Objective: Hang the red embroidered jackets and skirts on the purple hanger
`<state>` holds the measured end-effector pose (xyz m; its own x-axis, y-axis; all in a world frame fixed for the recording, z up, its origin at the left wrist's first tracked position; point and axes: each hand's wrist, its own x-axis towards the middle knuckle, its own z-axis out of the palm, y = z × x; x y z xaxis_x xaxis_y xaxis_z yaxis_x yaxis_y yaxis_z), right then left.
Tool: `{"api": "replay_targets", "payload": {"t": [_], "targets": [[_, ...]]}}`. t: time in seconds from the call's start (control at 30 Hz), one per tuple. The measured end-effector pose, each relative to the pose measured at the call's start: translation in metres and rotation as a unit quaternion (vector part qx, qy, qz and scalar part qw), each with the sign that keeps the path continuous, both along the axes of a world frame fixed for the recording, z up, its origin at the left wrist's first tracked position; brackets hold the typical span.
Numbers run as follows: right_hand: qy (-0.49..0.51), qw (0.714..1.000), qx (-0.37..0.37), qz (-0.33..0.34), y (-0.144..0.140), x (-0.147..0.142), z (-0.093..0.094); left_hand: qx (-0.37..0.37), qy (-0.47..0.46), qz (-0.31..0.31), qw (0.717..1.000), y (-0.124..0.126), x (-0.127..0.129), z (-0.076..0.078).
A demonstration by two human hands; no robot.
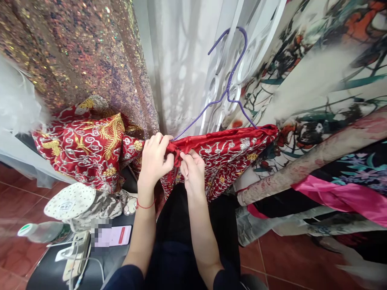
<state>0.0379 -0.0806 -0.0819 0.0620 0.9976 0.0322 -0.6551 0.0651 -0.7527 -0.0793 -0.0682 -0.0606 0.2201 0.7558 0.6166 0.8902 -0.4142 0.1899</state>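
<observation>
A red satin garment (223, 161) with silver and gold embroidery hangs in front of me, its open waist edge spread on a purple wire hanger (228, 86). My left hand (155, 157) is closed on the red cloth at the garment's left end, by the hanger's lower corner. Beside it my right hand (192, 165) pinches the red edge between thumb and fingers. The fingertips of both hands are close together on the bunched cloth, and what lies right under them is partly hidden. Another red embroidered piece (87, 149) lies bunched to the left of my left hand.
At lower left, a black seat (116, 257) bears a phone (113, 236), a power strip (77, 255) with cables, and a dotted cloth item (71, 201). A bottle (42, 232) is beside them. Sequined fabric (99, 52) hangs upper left; printed garments (302, 100) hang at right.
</observation>
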Motion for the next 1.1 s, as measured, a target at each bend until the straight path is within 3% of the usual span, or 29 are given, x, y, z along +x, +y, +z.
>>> {"api": "replay_targets", "payload": {"t": [0.23, 0.43, 0.53, 0.6, 0.67, 0.73, 0.87, 1.1], "targets": [[0.039, 0.986, 0.022, 0.159, -0.005, 0.012, -0.009, 0.004, -0.039, -0.042, 0.998, -0.003, -0.003, -0.002], [-0.014, 0.988, 0.025, 0.154, -0.007, 0.019, -0.021, 0.001, -0.039, -0.018, 0.999, -0.001, 0.000, -0.002], [-0.093, 0.990, 0.016, 0.101, -0.007, 0.017, -0.026, -0.006, -0.029, -0.024, 0.999, 0.003, -0.002, -0.002], [-0.159, 0.987, 0.011, 0.022, -0.007, 0.016, -0.029, -0.008, -0.022, -0.033, 0.999, 0.006, -0.005, -0.002], [-0.235, 0.968, 0.022, -0.085, -0.007, 0.017, -0.032, -0.013, -0.014, -0.039, 0.999, 0.008, -0.007, -0.001], [-0.310, 0.939, 0.043, -0.143, -0.008, 0.022, -0.036, -0.022, -0.007, -0.043, 0.999, 0.009, -0.009, -0.001], [-0.377, 0.915, 0.060, -0.132, -0.012, 0.041, -0.048, -0.036, -0.003, -0.038, 0.999, 0.009, -0.011, -0.001], [-0.455, 0.863, -0.023, -0.219, -0.013, 0.100, -0.093, -0.034, -0.014, -0.047, 0.998, 0.018, -0.017, -0.005]]}}
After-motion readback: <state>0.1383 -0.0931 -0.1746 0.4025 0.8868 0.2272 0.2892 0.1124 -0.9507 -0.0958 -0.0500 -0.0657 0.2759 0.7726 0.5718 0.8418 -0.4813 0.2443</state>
